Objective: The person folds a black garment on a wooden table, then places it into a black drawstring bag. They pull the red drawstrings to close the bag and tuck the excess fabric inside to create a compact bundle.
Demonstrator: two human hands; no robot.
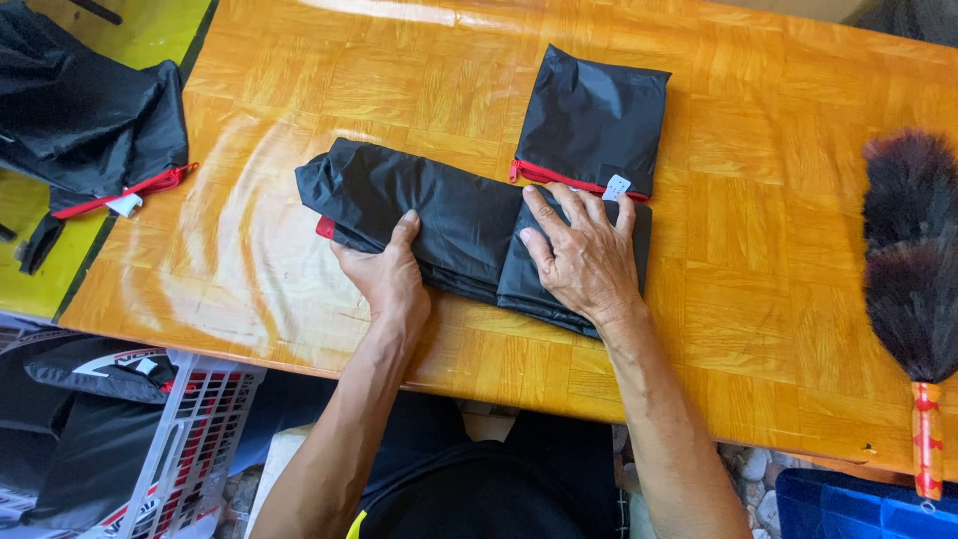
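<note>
Hands press flat on a black raincoat (439,215) folded into a long strip in the middle of the wooden table (778,230). The left hand (389,274) lies open on the near edge and pins the folds, gripping nothing. The right hand (584,255) is spread flat on the folded-over right end, just near a black pouch (594,120) with a red zipper (549,177). I think firm, even pushing would squeeze the air out and keep the edges lined up. A feather duster (913,260) lies far right.

Small home workshop or packing spot: worn parquet-top wooden table (778,250), gravel floor (753,479) beneath, plastic crate (200,439) near left, feather duster (913,269) right, spare black garment (80,110) far left.
</note>
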